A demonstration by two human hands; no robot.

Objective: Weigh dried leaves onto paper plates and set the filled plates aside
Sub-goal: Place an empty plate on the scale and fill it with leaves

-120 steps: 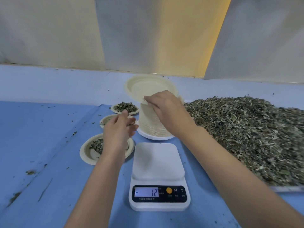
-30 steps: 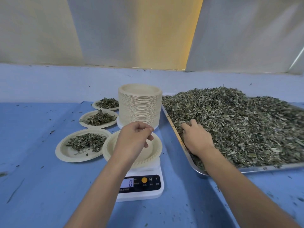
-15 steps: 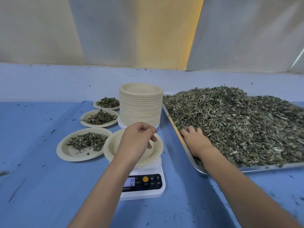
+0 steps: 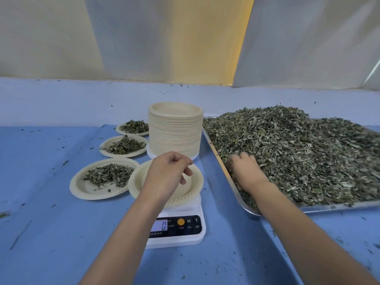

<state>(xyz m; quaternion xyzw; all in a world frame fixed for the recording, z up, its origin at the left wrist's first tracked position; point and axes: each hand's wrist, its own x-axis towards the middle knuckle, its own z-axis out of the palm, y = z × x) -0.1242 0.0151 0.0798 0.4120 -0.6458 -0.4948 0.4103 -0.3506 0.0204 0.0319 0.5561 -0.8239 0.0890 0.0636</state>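
Note:
An empty paper plate (image 4: 195,183) sits on the white scale (image 4: 183,233), whose display reads 0. My left hand (image 4: 166,175) hovers over that plate with loosely curled fingers and holds nothing. My right hand (image 4: 246,171) is in the metal tray (image 4: 339,206), at its left edge. Its fingers are curled down into the big pile of dried leaves (image 4: 298,157), gripping some; the fingertips are buried. Left of the scale, three filled plates lie in a row running away from me: near (image 4: 80,188), middle (image 4: 106,150), far (image 4: 120,130).
A tall stack of unused paper plates (image 4: 174,134) stands just behind the scale, between the filled plates and the tray. The blue table cover (image 4: 51,233) is dotted with leaf crumbs. A pale wall rises behind the table.
My right hand has pushed deeper into the leaves at the tray's left edge and its fingers have curled in. My left hand stays over the empty plate. The scale still reads 0.

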